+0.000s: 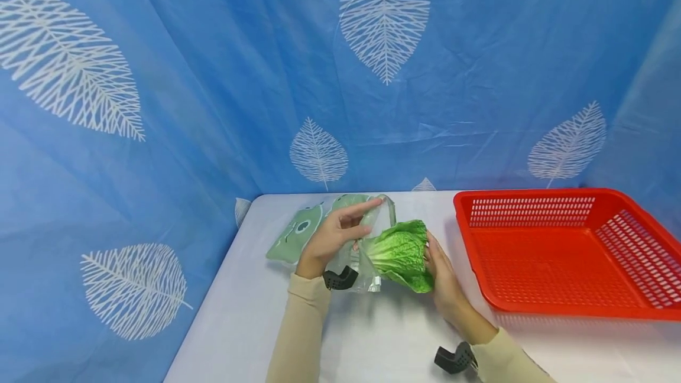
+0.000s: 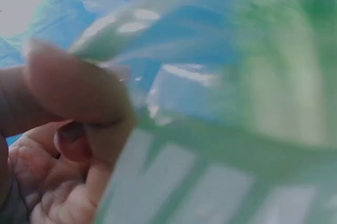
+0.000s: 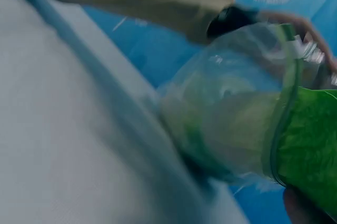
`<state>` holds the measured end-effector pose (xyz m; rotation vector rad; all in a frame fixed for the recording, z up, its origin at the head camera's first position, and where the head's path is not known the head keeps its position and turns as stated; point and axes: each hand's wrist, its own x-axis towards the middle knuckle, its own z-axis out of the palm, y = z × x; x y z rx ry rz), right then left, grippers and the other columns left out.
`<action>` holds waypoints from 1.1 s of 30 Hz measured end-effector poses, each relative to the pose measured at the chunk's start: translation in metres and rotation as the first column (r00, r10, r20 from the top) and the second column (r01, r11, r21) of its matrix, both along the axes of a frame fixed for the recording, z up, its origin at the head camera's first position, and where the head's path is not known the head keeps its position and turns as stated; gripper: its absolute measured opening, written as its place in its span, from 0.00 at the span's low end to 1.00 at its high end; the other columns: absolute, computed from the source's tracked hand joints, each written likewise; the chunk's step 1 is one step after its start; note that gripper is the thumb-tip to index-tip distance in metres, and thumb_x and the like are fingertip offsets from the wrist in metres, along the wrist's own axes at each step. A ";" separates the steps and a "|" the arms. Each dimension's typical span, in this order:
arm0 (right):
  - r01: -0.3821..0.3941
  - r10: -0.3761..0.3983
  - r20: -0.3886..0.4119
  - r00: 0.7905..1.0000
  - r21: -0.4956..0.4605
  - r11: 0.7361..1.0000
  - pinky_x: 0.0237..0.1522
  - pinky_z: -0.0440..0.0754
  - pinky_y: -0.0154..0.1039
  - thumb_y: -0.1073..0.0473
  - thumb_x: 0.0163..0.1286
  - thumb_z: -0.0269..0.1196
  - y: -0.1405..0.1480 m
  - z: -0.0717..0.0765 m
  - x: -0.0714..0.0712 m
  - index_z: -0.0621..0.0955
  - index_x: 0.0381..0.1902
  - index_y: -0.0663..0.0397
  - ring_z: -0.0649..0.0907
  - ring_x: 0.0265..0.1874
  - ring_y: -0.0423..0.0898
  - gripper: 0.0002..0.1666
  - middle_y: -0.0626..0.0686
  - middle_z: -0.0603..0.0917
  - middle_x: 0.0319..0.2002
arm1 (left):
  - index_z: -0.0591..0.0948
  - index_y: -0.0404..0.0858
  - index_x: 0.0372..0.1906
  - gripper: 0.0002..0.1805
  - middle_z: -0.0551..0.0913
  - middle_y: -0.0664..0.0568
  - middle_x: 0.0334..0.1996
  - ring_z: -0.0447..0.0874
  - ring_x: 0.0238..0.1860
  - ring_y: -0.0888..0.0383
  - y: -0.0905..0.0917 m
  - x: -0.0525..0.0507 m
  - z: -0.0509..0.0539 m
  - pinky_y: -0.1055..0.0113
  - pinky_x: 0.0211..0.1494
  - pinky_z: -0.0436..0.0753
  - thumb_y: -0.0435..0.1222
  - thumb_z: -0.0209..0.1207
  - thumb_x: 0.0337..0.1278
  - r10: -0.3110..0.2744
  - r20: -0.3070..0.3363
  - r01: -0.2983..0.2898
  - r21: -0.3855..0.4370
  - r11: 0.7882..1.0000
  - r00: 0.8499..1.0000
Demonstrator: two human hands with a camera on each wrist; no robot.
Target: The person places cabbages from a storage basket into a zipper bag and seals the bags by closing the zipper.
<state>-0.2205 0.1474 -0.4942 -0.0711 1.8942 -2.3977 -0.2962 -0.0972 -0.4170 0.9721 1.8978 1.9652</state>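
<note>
A leafy green napa cabbage [image 1: 401, 255] lies on its side above the white table, its pale stem end inside the mouth of a clear zip bag [image 1: 363, 270]. My left hand [image 1: 331, 238] holds the bag's rim; thumb and finger pinch the film in the left wrist view. My right hand [image 1: 446, 281] grips the leafy end from the right, its far fingers hidden behind the leaves. The bag's green zip strip [image 3: 287, 108] circles the cabbage in the right wrist view. Green film with a cartoon face [image 1: 298, 232] spreads left behind my left hand; whether it belongs to this bag I cannot tell.
A red plastic basket [image 1: 537, 306] with slotted walls stands on the right of the white table [image 1: 229, 324]. A blue curtain [image 1: 255, 75] with white leaf prints hangs behind and to the left. Each wrist carries a black camera mount [image 1: 340, 278].
</note>
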 end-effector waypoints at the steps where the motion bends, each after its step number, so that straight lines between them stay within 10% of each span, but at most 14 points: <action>1: -0.017 0.017 -0.021 1.000 -0.016 1.000 0.71 0.65 0.50 0.35 0.83 0.34 -0.001 0.007 0.003 0.45 0.84 0.51 0.62 0.74 0.54 0.43 0.63 0.55 0.78 | 0.71 0.40 0.75 0.30 0.69 0.50 0.75 0.69 0.28 0.60 0.000 0.001 0.001 0.73 0.25 0.77 0.25 0.56 0.71 0.000 0.018 -0.001 0.033 0.999 1.000; 6: -0.176 0.121 -0.211 0.970 -0.268 0.947 0.55 0.82 0.38 0.37 0.84 0.25 -0.003 0.048 0.007 0.54 0.82 0.53 0.78 0.62 0.41 0.40 0.54 0.71 0.70 | 0.71 0.40 0.75 0.31 0.64 0.48 0.77 0.73 0.28 0.68 0.003 0.006 0.015 0.78 0.25 0.74 0.22 0.53 0.69 -0.024 0.130 -0.021 0.336 0.942 0.991; 11: -0.348 0.176 -0.354 0.919 -0.513 0.785 0.57 0.83 0.39 0.49 0.87 0.31 -0.009 0.091 0.002 0.63 0.77 0.61 0.82 0.59 0.47 0.33 0.56 0.78 0.67 | 0.71 0.40 0.75 0.31 0.58 0.45 0.80 0.79 0.31 0.70 0.015 0.012 0.035 0.80 0.26 0.74 0.25 0.55 0.69 -0.141 0.119 0.032 0.641 0.767 0.983; 14: -0.295 0.125 -0.372 0.920 -0.445 0.845 0.54 0.83 0.36 0.61 0.86 0.43 -0.011 0.113 -0.003 0.74 0.71 0.62 0.84 0.55 0.45 0.24 0.55 0.82 0.61 | 0.70 0.40 0.76 0.31 0.56 0.46 0.80 0.82 0.36 0.69 0.024 0.015 0.046 0.80 0.26 0.74 0.25 0.53 0.70 -0.203 0.100 0.063 0.742 0.667 0.974; 18: -0.155 0.036 -0.396 0.917 -0.273 0.950 0.54 0.83 0.34 0.73 0.76 0.55 -0.013 0.127 -0.006 0.84 0.60 0.55 0.84 0.52 0.43 0.21 0.50 0.87 0.54 | 0.71 0.40 0.75 0.30 0.57 0.48 0.80 0.73 0.22 0.69 0.036 0.016 0.052 0.80 0.18 0.67 0.23 0.49 0.71 -0.275 0.102 0.088 0.795 0.600 0.956; 26: -0.027 -0.029 -0.451 0.892 -0.117 0.993 0.51 0.83 0.30 0.75 0.72 0.59 -0.007 0.102 -0.009 0.86 0.57 0.45 0.82 0.53 0.39 0.25 0.45 0.85 0.53 | 0.72 0.42 0.74 0.31 0.59 0.46 0.79 0.82 0.40 0.71 0.043 0.013 0.045 0.81 0.28 0.76 0.26 0.57 0.68 -0.153 0.057 0.060 0.745 0.664 0.987; 33: -0.082 0.037 -0.353 0.935 -0.112 0.990 0.46 0.85 0.32 0.67 0.75 0.60 -0.005 0.074 -0.010 0.85 0.55 0.42 0.83 0.48 0.38 0.18 0.44 0.87 0.48 | 0.71 0.42 0.75 0.32 0.56 0.45 0.80 0.62 0.15 0.69 0.045 0.008 0.036 0.80 0.17 0.65 0.25 0.56 0.69 -0.148 0.075 0.052 0.709 0.703 0.986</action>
